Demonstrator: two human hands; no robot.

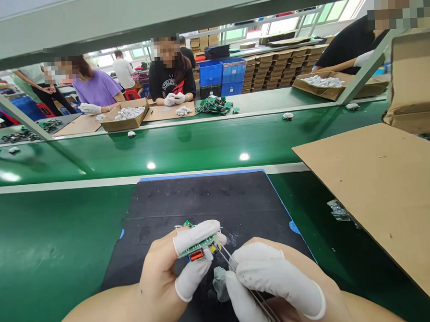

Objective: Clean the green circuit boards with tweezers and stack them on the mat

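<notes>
step: tweezer work on board | left hand [166,274] pinching circuit board [198,246] | right hand [279,282] gripping tweezers [227,256], tips at board's right end | next: likely steady, fine tip placement

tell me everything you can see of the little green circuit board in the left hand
The circuit board is small, green and thin, held roughly level and edge-on to the camera above the black mat. An orange-fronted metal port hangs beneath it, with small yellow and blue parts beside that. The left hand, in white finger cots, pinches it between forefinger on top and thumb below. The tips of metal tweezers, held in the right hand, meet its right end. Its top face is mostly hidden.
</notes>
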